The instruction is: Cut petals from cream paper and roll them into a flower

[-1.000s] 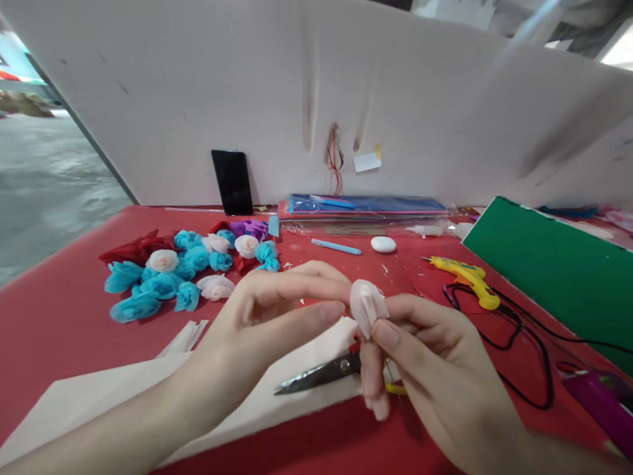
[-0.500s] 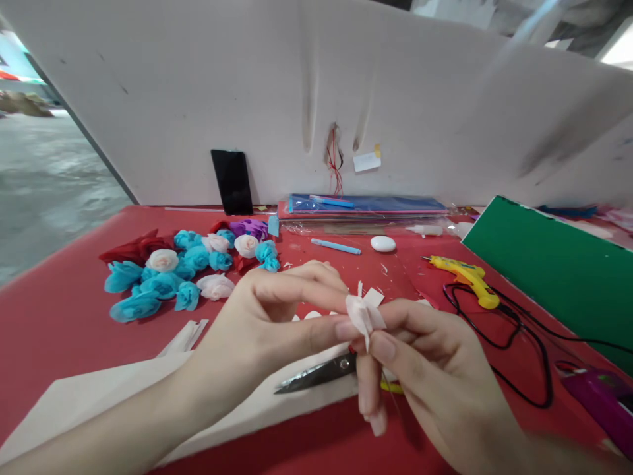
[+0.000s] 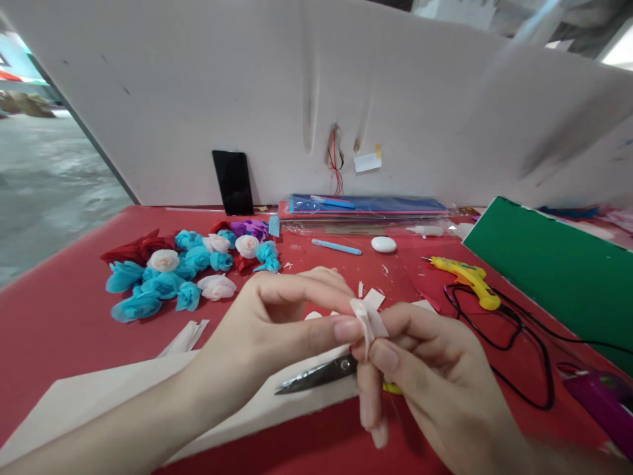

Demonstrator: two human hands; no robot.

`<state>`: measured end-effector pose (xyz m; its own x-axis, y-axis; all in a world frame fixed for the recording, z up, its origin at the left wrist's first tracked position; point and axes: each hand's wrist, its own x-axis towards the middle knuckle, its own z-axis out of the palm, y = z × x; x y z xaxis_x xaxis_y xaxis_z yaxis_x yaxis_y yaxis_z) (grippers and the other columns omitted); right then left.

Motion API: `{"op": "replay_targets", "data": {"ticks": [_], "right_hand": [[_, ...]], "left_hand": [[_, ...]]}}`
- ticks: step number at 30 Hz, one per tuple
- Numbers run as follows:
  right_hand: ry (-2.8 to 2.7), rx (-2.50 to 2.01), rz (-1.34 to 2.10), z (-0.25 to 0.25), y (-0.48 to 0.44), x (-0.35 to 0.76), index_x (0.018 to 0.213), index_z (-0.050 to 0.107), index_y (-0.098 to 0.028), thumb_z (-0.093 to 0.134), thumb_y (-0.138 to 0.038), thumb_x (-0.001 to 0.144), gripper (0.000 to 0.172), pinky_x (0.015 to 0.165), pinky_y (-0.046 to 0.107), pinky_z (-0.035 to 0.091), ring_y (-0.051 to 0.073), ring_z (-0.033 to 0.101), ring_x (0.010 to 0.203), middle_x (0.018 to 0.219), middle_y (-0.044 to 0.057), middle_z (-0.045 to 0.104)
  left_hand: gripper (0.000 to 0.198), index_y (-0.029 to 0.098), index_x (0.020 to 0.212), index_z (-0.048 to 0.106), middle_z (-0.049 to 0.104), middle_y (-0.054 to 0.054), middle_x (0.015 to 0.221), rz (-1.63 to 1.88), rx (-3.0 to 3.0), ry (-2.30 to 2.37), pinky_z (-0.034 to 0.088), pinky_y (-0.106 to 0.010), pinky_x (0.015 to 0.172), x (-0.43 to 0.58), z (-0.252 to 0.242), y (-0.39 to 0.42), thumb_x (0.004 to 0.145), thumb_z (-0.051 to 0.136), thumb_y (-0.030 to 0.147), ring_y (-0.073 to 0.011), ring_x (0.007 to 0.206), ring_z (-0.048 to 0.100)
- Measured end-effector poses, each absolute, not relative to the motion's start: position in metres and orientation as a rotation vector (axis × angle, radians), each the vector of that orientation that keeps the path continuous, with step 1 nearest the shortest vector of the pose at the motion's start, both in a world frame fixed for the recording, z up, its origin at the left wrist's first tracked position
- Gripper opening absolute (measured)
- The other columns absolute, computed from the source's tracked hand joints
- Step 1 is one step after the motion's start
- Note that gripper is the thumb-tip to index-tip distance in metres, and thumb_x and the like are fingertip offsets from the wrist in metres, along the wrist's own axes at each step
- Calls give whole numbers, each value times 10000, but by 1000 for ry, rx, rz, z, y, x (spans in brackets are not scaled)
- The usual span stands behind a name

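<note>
Between both hands is a small pale pink paper flower (image 3: 368, 320), partly folded round itself. My left hand (image 3: 297, 310) pinches its left side between thumb and forefinger. From the right, my right hand (image 3: 425, 363) grips its base with thumb and forefinger, and a thin stem seems to run down below the fingers. Under the hands lie scissors (image 3: 316, 376) with dark blades, their handles mostly hidden. They rest on a long sheet of pale paper (image 3: 99, 396). Pale paper pieces (image 3: 374, 299) lie just behind the fingers.
Blue, pink, red and purple paper flowers (image 3: 163, 285) are heaped at left. A yellow glue gun (image 3: 467, 280) with a looping black cord lies right, beside a green board (image 3: 554, 277). Behind are a blue pen (image 3: 336, 247), a white oval object (image 3: 384, 245) and a leaning phone (image 3: 232, 183).
The pink flower has turned slightly, and its upper edge looks more folded over. My left thumb has shifted a little to the right across it.
</note>
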<state>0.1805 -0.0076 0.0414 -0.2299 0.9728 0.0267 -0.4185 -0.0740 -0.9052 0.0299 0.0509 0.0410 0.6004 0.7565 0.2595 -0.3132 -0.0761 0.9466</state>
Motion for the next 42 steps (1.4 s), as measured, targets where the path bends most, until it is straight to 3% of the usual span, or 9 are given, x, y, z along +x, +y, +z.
{"op": "replay_targets", "data": {"ticks": [9, 14, 27, 42], "right_hand": [[-1073, -871, 1428, 42, -9, 182, 708, 636, -160, 610, -249, 792, 125, 431, 122, 448, 39, 512, 414, 496, -16, 600], [-1099, -906, 1382, 41, -9, 182, 690, 624, -162, 609, -246, 784, 127, 419, 119, 442, 43, 507, 411, 488, -13, 590], [-1096, -873, 1487, 38, -4, 184, 692, 602, -148, 606, -226, 770, 110, 401, 142, 428, 50, 495, 385, 477, -12, 575], [-1092, -838, 1541, 33, -5, 183, 695, 595, -152, 597, -205, 788, 107, 403, 132, 424, 42, 496, 384, 478, -23, 574]], "left_hand": [[75, 255, 742, 731, 677, 19, 741, 889, 1225, 429, 476, -184, 689, 30, 45, 53, 746, 672, 300, -119, 733, 587], [99, 204, 727, 725, 683, 21, 752, 875, 1166, 428, 487, -162, 671, 30, 50, 52, 770, 637, 221, -107, 721, 598], [117, 191, 879, 663, 655, 9, 735, 810, 1197, 376, 473, -200, 692, 29, 52, 51, 820, 567, 218, -119, 705, 596], [140, 193, 866, 657, 605, 13, 737, 796, 1180, 358, 464, -186, 641, 29, 52, 50, 804, 539, 151, -110, 685, 575]]}}
